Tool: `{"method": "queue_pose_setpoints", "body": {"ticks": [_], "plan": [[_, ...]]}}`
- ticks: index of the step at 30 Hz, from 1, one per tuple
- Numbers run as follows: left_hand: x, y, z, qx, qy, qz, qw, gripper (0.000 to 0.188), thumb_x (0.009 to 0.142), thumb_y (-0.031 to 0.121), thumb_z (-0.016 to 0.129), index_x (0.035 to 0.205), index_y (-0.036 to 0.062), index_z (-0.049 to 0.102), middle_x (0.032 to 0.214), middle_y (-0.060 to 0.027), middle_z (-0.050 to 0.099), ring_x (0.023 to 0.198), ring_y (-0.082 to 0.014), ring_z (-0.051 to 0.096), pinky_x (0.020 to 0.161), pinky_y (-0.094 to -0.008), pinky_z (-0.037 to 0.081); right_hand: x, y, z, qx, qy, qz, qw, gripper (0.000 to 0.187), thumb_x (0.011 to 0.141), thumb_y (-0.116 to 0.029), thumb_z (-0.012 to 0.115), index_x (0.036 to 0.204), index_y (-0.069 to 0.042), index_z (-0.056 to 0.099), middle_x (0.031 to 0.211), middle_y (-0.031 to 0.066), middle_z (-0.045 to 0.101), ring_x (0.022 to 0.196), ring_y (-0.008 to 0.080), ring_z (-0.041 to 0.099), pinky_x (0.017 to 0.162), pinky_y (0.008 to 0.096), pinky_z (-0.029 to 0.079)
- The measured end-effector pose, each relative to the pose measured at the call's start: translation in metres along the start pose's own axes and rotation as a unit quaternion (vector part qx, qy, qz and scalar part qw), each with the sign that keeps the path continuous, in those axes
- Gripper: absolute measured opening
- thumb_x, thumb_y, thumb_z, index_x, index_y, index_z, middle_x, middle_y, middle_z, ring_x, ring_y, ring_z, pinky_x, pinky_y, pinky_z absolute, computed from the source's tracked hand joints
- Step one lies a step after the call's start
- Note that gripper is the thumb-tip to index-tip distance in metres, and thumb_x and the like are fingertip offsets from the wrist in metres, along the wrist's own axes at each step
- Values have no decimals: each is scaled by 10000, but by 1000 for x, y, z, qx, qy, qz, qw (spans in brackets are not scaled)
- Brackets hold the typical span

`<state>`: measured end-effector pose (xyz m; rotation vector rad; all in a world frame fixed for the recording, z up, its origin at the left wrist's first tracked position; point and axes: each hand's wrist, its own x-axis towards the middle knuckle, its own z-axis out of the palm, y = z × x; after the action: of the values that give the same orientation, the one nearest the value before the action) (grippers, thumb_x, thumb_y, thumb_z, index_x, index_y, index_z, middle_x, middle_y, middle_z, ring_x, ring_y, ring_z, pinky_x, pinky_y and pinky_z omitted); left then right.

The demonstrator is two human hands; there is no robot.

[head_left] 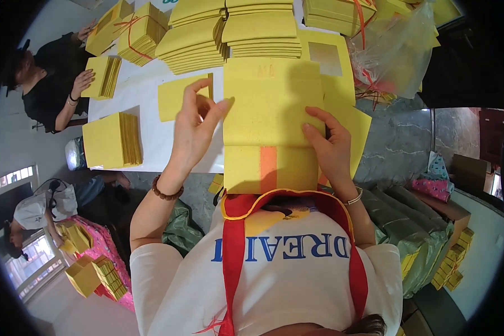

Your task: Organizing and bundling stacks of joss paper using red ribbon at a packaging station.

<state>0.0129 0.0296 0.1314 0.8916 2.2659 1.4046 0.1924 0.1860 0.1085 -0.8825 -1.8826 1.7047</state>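
Observation:
In front of me a large creased yellow paper sheet (269, 112) lies over the table's near edge, its lower part reaching to my apron (233, 263). A red-orange strip (268, 168) runs down its lower panel. My left hand (196, 123) hovers by the sheet's left edge, thumb and bent index finger apart, holding nothing. Over the right edge is my right hand (331, 143), with thumb and index finger spread apart above the paper; its other fingers are partly hidden. A smaller folded yellow piece (173, 101) lies behind my left hand.
Tall stacks of folded yellow paper (193, 45) line the table's far side. Another stack (115, 140) stands at left, near a person (53, 84) handling yellow bundles. More yellow sheets (339, 89) and a clear plastic bag (395, 56) are at right. A second person (45, 207) sits lower left.

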Motion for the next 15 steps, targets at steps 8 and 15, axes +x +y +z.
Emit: {"method": "queue_pose_setpoints", "body": {"ticks": [8,15], "plan": [[0,48,45,318,-111,334,881,496,756,301,608,1171,66,471,1224,-158,422,1145,-329,367,925,-451,283,-1,-1,1,-17,-8,22,1000,285,782,-50,589,1058,18,566,936,55,594,821,83,535,711,204,436],[4,25,66,343,-197,322,860,632,750,395,589,1269,96,388,1330,-156,301,1214,-356,270,972,-503,212,0,7,0,-44,18,-37,998,305,751,-143,618,1034,-31,596,901,99,632,731,120,577,641,218,445]]}}
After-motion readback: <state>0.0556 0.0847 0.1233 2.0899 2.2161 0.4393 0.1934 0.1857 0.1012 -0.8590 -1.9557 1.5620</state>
